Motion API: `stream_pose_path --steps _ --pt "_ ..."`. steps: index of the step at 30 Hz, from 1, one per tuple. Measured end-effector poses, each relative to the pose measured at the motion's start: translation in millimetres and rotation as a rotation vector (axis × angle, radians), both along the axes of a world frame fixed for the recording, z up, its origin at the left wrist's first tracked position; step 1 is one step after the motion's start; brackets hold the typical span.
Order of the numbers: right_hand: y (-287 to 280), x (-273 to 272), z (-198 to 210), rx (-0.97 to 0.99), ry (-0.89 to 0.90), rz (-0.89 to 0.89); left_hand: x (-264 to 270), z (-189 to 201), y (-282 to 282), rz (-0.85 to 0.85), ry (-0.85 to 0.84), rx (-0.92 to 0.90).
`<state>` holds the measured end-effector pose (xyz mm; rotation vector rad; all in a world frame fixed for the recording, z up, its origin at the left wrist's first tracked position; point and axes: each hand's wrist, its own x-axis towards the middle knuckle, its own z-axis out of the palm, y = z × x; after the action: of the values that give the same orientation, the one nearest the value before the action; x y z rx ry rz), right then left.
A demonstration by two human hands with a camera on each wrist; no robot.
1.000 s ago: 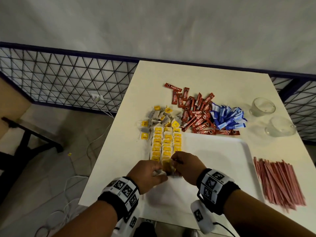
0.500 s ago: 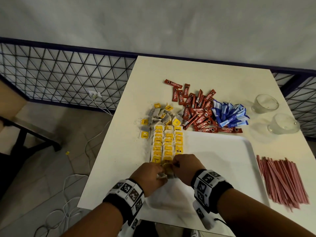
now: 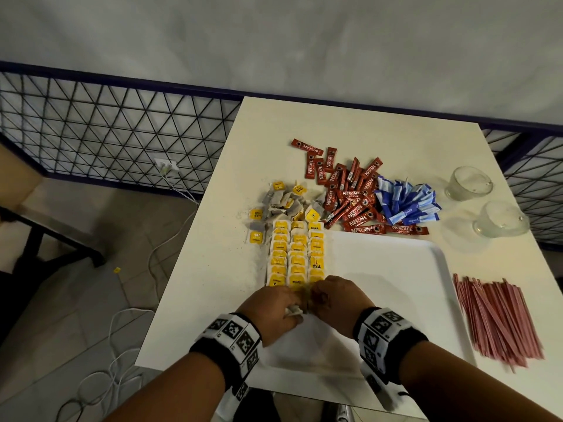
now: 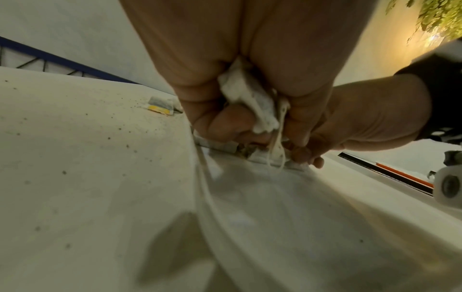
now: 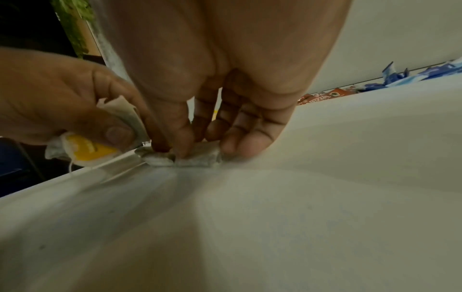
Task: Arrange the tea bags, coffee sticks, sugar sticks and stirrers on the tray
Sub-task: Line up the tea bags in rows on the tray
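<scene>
Nearby, loose tea bags (image 3: 283, 202), coffee sticks (image 3: 350, 199), sugar sticks (image 3: 405, 204), stirrers (image 3: 499, 318), glasses (image 3: 469, 184).

tea bags (image 3: 297, 254): yellow-tagged, three rows on white tray (image 3: 396, 269), just beyond hands | coffee sticks (image 3: 350, 205): red heap beyond | sugar sticks (image 3: 405, 205): blue | stirrers (image 3: 496, 318): pink, right

I see the tray (image 3: 396, 269) on the tabletop (image 3: 350, 123), near edge, centre-right. Rows of tea bags (image 3: 297, 254) sit in the tray's left part; my hands — left hand (image 3: 271, 309), right hand (image 3: 338, 303) — meet at the rows' near end. Loose tea bags (image 3: 283, 202) lie just behind the rows. Coffee sticks (image 3: 350, 196) right of those, sugar sticks (image 3: 408, 205) further right. Stirrers (image 3: 499, 318) lie right of the tray — two glass cups (image 3: 484, 202) behind them.
</scene>
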<state>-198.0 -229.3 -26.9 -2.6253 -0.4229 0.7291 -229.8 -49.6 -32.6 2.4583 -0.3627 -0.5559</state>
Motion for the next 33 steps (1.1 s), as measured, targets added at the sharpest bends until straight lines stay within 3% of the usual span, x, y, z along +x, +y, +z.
stream_pose_path --steps 2,4,9,12,20,26,33 --pt "-1.0 0.9 2.0 0.037 -0.019 -0.021 0.7 5.6 1.0 0.044 -0.018 -0.040" --pt "-1.8 3.7 6.7 0.107 -0.056 -0.068 2.0 14.2 2.5 0.215 0.019 -0.184" --pt "7.6 5.3 30.9 0.389 -0.195 0.003 13.1 26.8 -4.5 0.964 0.386 -0.935" --pt "19.3 3.1 50.9 0.515 -0.247 0.189 20.3 39.0 -9.1 1.153 0.594 -1.209" --pt "21.5 14.8 66.1 0.412 -0.346 0.323 28.6 49.3 -16.6 1.176 0.600 -1.170" --pt "20.7 22.7 71.9 0.445 -0.344 0.170 31.1 58.7 -20.3 1.162 0.585 -1.131" --pt "20.9 29.8 73.8 0.394 -0.401 0.210 34.4 67.0 -22.6 1.200 0.580 -1.158"
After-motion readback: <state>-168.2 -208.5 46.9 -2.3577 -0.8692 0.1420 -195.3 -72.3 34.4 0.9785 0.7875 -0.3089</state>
